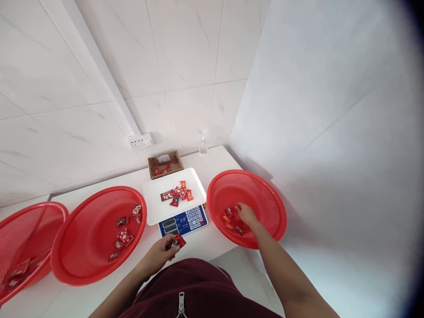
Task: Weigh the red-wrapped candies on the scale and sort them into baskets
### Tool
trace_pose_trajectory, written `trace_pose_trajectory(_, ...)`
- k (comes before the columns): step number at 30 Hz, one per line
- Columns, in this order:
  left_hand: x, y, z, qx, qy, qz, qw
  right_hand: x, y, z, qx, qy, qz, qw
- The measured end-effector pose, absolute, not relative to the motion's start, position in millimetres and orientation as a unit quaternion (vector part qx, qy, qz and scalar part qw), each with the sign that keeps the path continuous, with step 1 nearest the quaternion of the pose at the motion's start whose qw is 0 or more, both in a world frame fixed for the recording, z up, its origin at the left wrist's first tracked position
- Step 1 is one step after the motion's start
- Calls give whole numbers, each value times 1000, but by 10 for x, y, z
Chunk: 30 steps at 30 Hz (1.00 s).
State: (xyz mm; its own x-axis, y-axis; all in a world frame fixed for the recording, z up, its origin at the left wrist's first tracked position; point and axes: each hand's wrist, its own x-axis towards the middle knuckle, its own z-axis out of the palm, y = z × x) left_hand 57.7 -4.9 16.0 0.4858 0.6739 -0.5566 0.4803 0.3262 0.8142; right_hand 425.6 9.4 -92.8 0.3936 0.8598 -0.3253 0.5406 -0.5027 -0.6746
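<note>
My left hand is closed around a small red wrapped packet, just in front of the scale's keypad. Inside the right red basket, my right hand has its fingers pinched at a red packet; the fingertips are partly hidden. Several red and orange packets lie below those fingers. On the white tray of the blue scale rests a loose pile of red, dark red and orange wrapped packets.
Left of the scale stands another red basket with several packets; a third basket is cut off by the left edge. Behind the tray are an open cardboard box and a clear plastic bottle. A wall socket sits above.
</note>
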Motion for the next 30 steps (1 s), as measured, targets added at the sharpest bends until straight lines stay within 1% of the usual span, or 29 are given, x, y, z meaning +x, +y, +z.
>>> trace_pose_trajectory(2, 559, -52, 146, 575, 503, 79, 640, 4273, 45, -879, -811, -422, 321, 248)
trace_pose_trajectory(11, 656, -45, 132, 539, 497, 106, 672, 3920, -185, -310, -772, -351, 363, 385)
trace_pose_trajectory(15, 674, -17, 176, 502, 506, 141, 687, 3818, -182, -125, -719, -279, 405, 491)
trace_pose_trajectory(19, 593, 62, 243, 434, 545, 193, 691, 3927, -209, 65, -634, -205, 417, 618)
trace_pose_trajectory(21, 536, 111, 270, 401, 556, 225, 692, 4015, -233, 177, -591, -159, 430, 664)
trace_pose_trajectory(24, 481, 157, 299, 374, 557, 260, 694, 4106, -258, 317, -555, -102, 441, 698)
trace_pose_trajectory(30, 535, 108, 279, 428, 538, 272, 673, 4071, -261, 365, -537, -78, 455, 706)
